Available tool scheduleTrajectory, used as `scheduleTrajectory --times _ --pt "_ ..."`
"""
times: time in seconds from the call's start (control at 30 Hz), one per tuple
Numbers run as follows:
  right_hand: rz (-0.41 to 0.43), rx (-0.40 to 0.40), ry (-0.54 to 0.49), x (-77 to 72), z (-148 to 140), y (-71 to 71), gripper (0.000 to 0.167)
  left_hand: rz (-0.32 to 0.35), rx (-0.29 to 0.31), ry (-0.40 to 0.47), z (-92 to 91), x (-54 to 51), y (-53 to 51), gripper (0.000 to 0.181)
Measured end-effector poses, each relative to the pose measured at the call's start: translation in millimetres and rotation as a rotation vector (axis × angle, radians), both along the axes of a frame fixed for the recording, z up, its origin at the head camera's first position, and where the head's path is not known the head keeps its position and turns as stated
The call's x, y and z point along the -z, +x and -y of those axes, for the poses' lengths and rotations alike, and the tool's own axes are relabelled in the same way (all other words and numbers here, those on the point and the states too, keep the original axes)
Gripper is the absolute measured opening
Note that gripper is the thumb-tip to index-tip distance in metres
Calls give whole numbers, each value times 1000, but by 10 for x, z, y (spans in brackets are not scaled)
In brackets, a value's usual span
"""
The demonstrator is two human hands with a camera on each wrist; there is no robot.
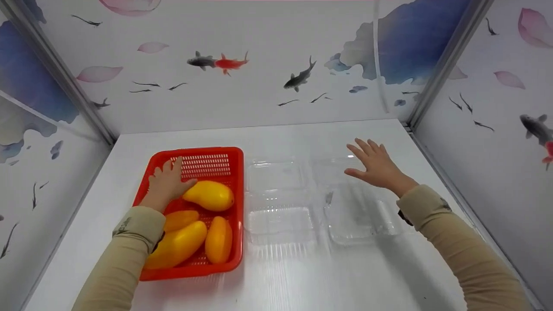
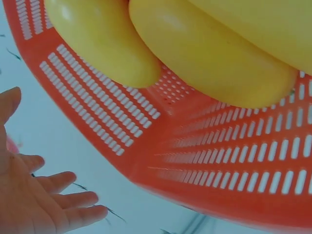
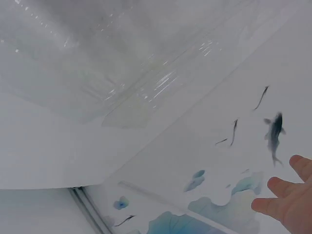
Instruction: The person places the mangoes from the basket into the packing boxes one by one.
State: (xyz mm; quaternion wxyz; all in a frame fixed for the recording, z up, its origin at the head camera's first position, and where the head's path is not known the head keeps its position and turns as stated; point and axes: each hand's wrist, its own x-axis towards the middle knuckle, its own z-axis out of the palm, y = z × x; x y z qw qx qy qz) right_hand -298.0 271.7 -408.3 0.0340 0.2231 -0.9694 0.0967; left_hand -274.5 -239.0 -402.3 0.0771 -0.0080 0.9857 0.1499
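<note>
A red plastic basket [image 1: 236, 242] in the head view holds several yellow mangoes [image 1: 211, 195]. My left hand [image 1: 166, 185] hovers over the basket's left side with fingers spread, its thumb close to the upper mango; whether they touch is unclear there. The left wrist view has this hand [image 2: 44, 200] outside the rim, holding nothing, and mangoes [image 2: 209, 53] in the basket [image 2: 146, 170]. Over the clear plastic boxes on the right, my right hand [image 1: 375, 167] is spread and grasps nothing. Its fingers [image 3: 280, 192] reach into the right wrist view's lower right corner.
Beside the basket lies a transparent clamshell box [image 1: 280, 220], with another transparent box [image 1: 356, 222] to its right. All rest on a white table [image 1: 302, 283]. Printed panels with fish and petals form a back wall [image 1: 259, 99] and two side walls.
</note>
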Motion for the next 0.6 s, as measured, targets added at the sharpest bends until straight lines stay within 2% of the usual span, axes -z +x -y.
scheduleTrajectory --times 0.13,0.27,0.4,0.6 --pt "-29 -98 -4 20 183 195 74 65 31 8 -115 -32 106 80" --pt "-56 -207 7 94 371 414 72 143 94 52 -256 -69 230 78" --pt "-103 -320 53 239 527 638 69 221 129 114 -414 -74 374 76" --pt "-175 -447 117 492 640 911 66 314 162 96 -647 -54 576 64"
